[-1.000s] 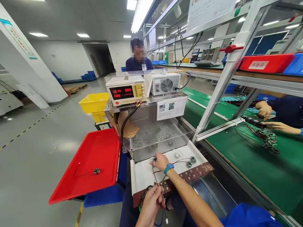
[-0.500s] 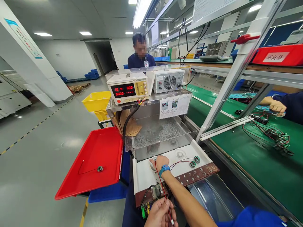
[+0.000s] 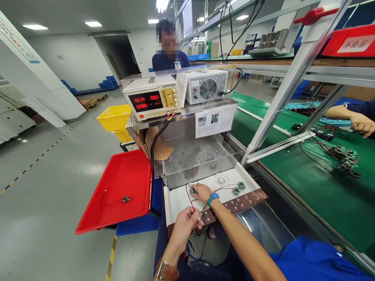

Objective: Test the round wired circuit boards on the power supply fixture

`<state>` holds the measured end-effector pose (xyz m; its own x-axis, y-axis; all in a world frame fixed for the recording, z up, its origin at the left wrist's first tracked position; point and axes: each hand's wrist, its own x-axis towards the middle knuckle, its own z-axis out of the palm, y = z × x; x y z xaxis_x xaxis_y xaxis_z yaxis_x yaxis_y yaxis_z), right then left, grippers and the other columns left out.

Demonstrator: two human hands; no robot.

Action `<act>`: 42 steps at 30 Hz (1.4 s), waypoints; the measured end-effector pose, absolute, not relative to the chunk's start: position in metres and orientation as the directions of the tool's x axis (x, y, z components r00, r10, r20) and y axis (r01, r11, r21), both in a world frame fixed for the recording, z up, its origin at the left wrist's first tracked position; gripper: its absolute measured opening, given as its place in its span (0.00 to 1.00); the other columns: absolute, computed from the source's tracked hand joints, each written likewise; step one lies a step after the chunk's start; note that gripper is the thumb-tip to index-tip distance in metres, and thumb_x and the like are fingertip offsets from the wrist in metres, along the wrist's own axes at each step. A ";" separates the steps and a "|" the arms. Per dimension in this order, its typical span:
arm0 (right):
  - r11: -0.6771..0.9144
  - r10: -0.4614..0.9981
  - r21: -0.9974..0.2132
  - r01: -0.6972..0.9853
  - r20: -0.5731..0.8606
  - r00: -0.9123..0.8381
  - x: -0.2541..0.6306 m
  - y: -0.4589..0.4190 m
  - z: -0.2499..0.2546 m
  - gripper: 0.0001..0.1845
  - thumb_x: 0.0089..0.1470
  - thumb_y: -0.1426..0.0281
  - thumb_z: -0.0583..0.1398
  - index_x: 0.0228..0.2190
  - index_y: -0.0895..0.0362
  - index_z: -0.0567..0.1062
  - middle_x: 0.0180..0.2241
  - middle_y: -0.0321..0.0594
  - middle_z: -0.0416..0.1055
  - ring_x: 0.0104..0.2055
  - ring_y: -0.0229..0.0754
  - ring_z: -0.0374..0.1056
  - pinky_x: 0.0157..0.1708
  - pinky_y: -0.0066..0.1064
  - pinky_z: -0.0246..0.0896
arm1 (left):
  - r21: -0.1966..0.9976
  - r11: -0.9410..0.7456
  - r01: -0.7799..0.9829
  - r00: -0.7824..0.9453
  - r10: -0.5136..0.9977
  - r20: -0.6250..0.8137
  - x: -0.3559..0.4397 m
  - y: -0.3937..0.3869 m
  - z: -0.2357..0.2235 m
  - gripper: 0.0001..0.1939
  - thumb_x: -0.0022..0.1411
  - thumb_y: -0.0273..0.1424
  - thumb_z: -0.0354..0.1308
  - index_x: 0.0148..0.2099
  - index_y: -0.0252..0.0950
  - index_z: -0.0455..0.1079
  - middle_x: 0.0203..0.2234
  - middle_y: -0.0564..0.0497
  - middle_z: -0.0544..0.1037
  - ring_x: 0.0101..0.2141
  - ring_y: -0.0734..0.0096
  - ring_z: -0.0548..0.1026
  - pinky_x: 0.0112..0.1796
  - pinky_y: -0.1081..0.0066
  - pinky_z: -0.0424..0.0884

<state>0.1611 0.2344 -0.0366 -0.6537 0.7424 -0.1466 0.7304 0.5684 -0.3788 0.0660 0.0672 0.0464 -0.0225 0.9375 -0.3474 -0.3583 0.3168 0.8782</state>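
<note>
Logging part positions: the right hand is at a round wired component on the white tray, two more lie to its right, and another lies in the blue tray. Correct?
No, the head view shows that last component in the red tray, not blue. The rest stands: the right hand is at a round wired component on the white tray, with two more to its right.

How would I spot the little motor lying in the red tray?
Find the big red tray left of the white workstation. Toward its right side lies a small round motor with a thin wire. The similar ones lie on the white surface.
</note>
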 end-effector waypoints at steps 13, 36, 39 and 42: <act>0.517 0.775 -0.409 0.751 -0.148 -0.614 0.160 0.239 -0.050 0.21 0.54 0.58 0.60 0.48 0.53 0.73 0.43 0.44 0.75 0.46 0.47 0.69 0.42 0.31 0.56 | 0.937 0.195 0.291 -0.192 0.971 -0.143 0.069 0.118 -0.001 0.13 0.50 0.39 0.58 0.31 0.34 0.76 0.26 0.49 0.80 0.30 0.64 0.75 0.36 0.68 0.67; 0.516 0.779 -0.448 0.730 -0.107 -0.617 0.158 0.235 -0.049 0.20 0.52 0.60 0.60 0.46 0.54 0.74 0.41 0.44 0.76 0.43 0.47 0.70 0.40 0.31 0.56 | 0.890 0.204 0.407 -0.192 0.972 -0.135 0.066 0.118 -0.020 0.09 0.51 0.34 0.53 0.26 0.35 0.71 0.21 0.50 0.77 0.27 0.67 0.73 0.31 0.72 0.64; 0.511 0.779 -0.455 0.729 -0.113 -0.617 0.156 0.234 -0.047 0.19 0.51 0.62 0.60 0.44 0.55 0.75 0.41 0.45 0.76 0.44 0.48 0.70 0.40 0.31 0.56 | 0.882 0.223 0.416 -0.213 0.966 -0.143 0.066 0.118 -0.023 0.08 0.50 0.32 0.53 0.26 0.35 0.71 0.22 0.49 0.78 0.27 0.66 0.73 0.31 0.71 0.64; 0.504 0.782 -0.462 0.730 -0.116 -0.613 0.155 0.232 -0.045 0.18 0.50 0.63 0.60 0.43 0.55 0.75 0.41 0.45 0.75 0.44 0.48 0.69 0.40 0.31 0.56 | 0.875 0.238 0.422 -0.229 0.962 -0.152 0.066 0.118 -0.026 0.08 0.50 0.30 0.53 0.27 0.34 0.72 0.24 0.48 0.79 0.29 0.65 0.74 0.32 0.70 0.65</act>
